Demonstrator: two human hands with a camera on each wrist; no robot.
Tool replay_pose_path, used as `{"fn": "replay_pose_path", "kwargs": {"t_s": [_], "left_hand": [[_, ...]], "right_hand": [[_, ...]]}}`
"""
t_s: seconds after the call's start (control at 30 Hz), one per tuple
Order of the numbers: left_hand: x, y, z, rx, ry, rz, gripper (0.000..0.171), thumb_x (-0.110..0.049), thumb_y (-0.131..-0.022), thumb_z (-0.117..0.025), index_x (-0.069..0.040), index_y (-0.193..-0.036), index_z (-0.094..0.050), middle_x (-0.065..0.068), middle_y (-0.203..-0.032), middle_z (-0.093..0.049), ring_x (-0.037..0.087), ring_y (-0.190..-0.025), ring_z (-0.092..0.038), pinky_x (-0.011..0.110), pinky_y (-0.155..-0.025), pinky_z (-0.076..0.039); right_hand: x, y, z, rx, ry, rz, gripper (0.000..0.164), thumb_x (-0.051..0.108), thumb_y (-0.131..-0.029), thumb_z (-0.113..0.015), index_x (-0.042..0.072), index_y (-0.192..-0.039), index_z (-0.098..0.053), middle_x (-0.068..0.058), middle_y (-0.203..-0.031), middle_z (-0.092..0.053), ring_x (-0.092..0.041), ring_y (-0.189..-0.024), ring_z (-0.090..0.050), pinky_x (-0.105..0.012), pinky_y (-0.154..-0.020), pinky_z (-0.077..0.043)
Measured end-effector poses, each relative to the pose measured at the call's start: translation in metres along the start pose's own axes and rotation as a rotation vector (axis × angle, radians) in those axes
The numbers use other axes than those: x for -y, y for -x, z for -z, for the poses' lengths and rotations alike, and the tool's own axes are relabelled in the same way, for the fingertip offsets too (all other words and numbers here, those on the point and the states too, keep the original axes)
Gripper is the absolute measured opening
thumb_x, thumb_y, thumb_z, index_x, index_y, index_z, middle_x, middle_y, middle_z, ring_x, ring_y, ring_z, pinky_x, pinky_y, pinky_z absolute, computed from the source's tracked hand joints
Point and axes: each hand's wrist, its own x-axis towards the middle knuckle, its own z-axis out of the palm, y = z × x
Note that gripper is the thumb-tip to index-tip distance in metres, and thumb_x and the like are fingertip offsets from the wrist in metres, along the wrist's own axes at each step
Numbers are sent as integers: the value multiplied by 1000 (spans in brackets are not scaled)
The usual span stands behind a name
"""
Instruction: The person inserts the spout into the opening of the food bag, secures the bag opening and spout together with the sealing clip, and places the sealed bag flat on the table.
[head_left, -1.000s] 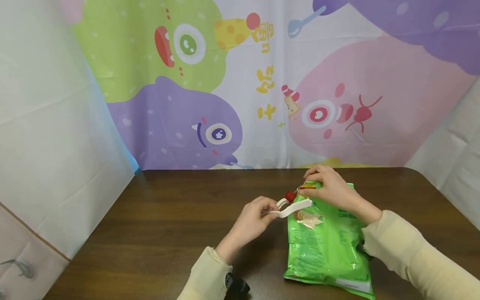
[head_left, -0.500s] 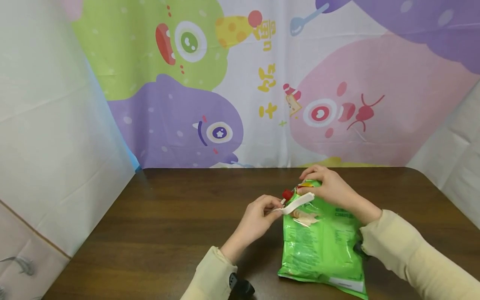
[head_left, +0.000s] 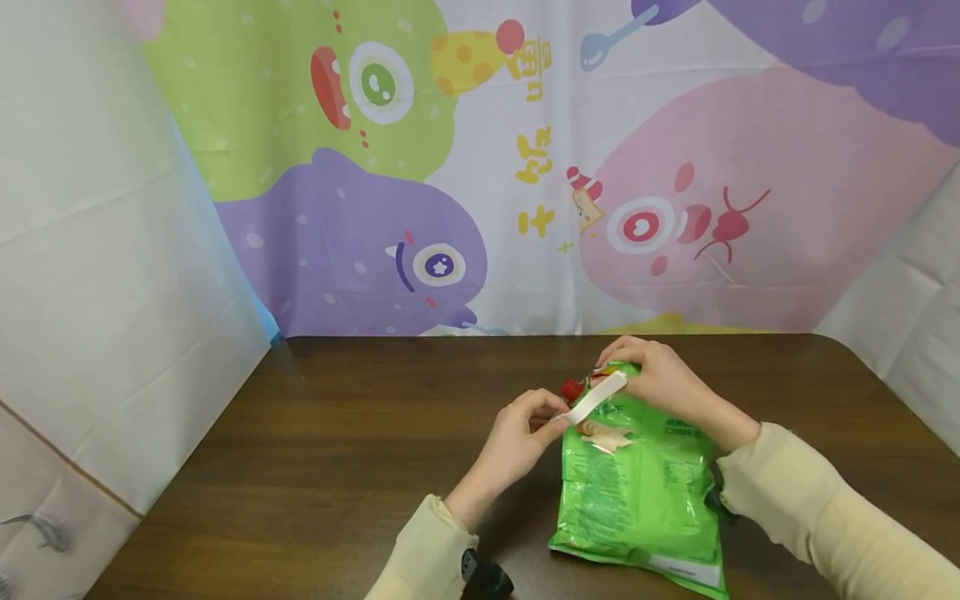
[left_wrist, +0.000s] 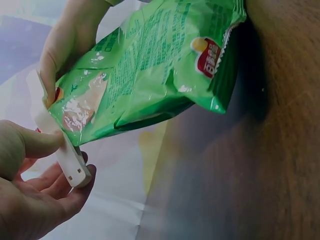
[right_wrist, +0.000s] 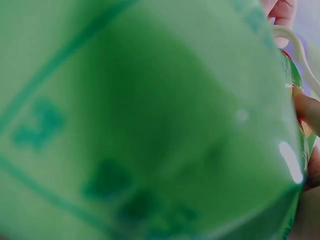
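Note:
In the head view my left hand [head_left: 521,433] pinches a white bag clip [head_left: 596,398] by one end, between thumb and fingers. The clip's near arm slants across the upper left corner of a green snack bag [head_left: 637,492]. My right hand [head_left: 663,379] grips the bag's top edge, thumb on the near side. A red bit [head_left: 572,390] shows at the bag's top left corner, just beyond the clip. From the left wrist, the clip [left_wrist: 75,167] overlaps the bag's corner, thumb on its face and fingers behind. The bag's green film [right_wrist: 150,120] fills most of the right wrist view.
The bag stands over a dark brown wooden table [head_left: 337,450]. Behind the table hangs a curtain [head_left: 525,167] with cartoon monsters, and pale cloth walls [head_left: 97,208] flank it. A black wrist device [head_left: 486,577] sits below the left sleeve.
The clip's two arms showed apart a second ago; now the near arm lies up along the bag's top corner. The bag has shifted slightly left, with my right hand still gripping it.

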Motion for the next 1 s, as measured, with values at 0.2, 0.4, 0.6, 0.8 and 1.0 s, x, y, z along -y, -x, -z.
{"fn": "replay_pose_path", "kwargs": {"t_s": [0.2, 0.4, 0.6, 0.8, 1.0], "left_hand": [[0, 0, -2, -15, 49, 36, 9, -6, -85, -61, -3, -93, -57, 11, -93, -63, 23, -88, -61, 32, -77, -48], [0, 1, -4, -68, 79, 50, 13, -9, -85, -63, -6, -93, -55, 8, -92, -63, 14, -82, -59, 26, -72, -46], [3, 0, -7, -94, 108, 53, 17, -6, -84, -63, -4, -97, -52, 11, -92, -63, 17, -81, -58, 24, -68, -44], [5, 0, -8, -93, 96, 65, 18, -5, -84, -63, -4, -98, -52, 11, -92, -62, 17, -81, -57, 23, -66, -43], [6, 0, -8, -102, 82, 72, 16, -5, -84, -63, -6, -96, -51, 7, -91, -60, 11, -79, -55, 22, -67, -45]], "right_hand": [[-2, -1, -4, -30, 13, 16, 11, 27, -82, -68, 17, -84, -71, 4, -92, -63, -14, -87, -57, -29, -73, -44], [-3, -1, -5, -10, -10, 37, 6, 14, -81, -69, 13, -87, -69, 1, -95, -62, -17, -90, -56, -31, -75, -45], [-2, 1, -7, 30, -25, 38, 10, 6, -81, -66, 12, -90, -66, -1, -100, -61, -19, -94, -55, -34, -77, -44], [-1, 1, -6, 107, -23, 116, 14, 4, -85, -61, 12, -96, -60, -1, -105, -56, -17, -96, -53, -31, -76, -44], [1, 2, -3, 179, -77, 106, 32, 3, -89, -55, 14, -119, -52, -4, -118, -52, -21, -109, -50, -41, -87, -41]]}}
